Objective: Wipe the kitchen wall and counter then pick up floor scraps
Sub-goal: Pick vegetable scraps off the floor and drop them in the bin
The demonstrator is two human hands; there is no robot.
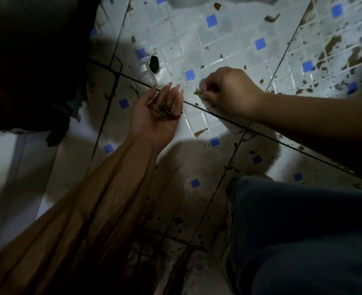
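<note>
My left hand (154, 116) lies palm up just above the tiled floor (224, 37), fingers straight, with a small heap of green and red scraps (165, 111) in the palm. To its right my right hand (229, 90) is knuckles up, its fingertips pinching a small greenish scrap (197, 92) at floor level. Several more scraps dot the white and blue tiles, among them a dark lump (154, 63) beyond my left hand and a brown sliver (200, 132) near my right wrist.
A dark mass (31, 60) fills the upper left, with a torn dark edge hanging by the floor. My knee in blue trousers (303, 231) takes up the lower right. Brown smears and crumbs (333, 43) cover the tiles at the upper right.
</note>
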